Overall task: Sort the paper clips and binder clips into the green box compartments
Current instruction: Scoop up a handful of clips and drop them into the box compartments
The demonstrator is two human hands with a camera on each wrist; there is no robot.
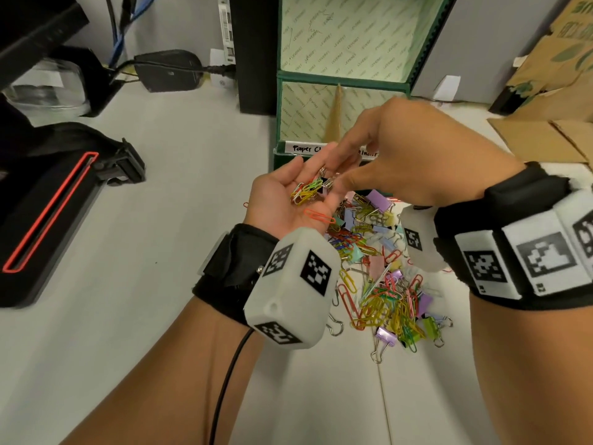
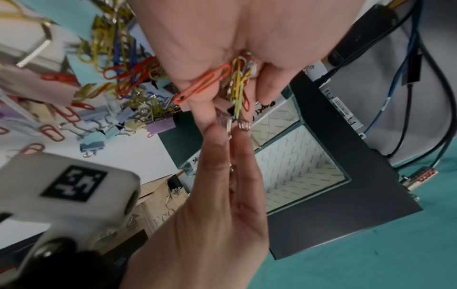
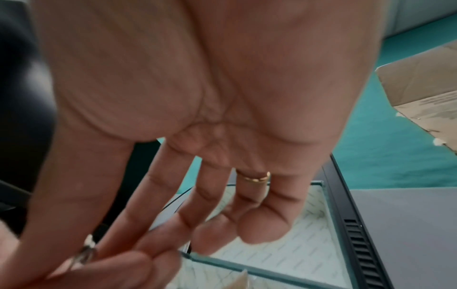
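Note:
My left hand (image 1: pixel 282 187) lies palm up in front of the green box (image 1: pixel 414 43). In its palm rests a small bunch of coloured paper clips (image 1: pixel 306 191), an orange paper clip (image 1: pixel 319 216) and a small binder clip (image 1: pixel 327 181). My right hand (image 1: pixel 338 170) reaches in from the right, thumb and forefinger pinching that binder clip's silver wire handle (image 2: pixel 228 125). The same wire handle (image 3: pixel 85 252) shows blurred between those fingertips in the right wrist view. A mixed pile of paper clips and binder clips (image 1: pixel 385 271) lies on the table below both hands.
The box's front part is split by a cardboard divider (image 1: pixel 335 114), with a white label strip (image 1: pixel 308 148) on its front rim. A black and red device (image 1: pixel 48 213) sits at the left, a power adapter (image 1: pixel 167 72) behind it, cardboard (image 1: pixel 545 75) at the right.

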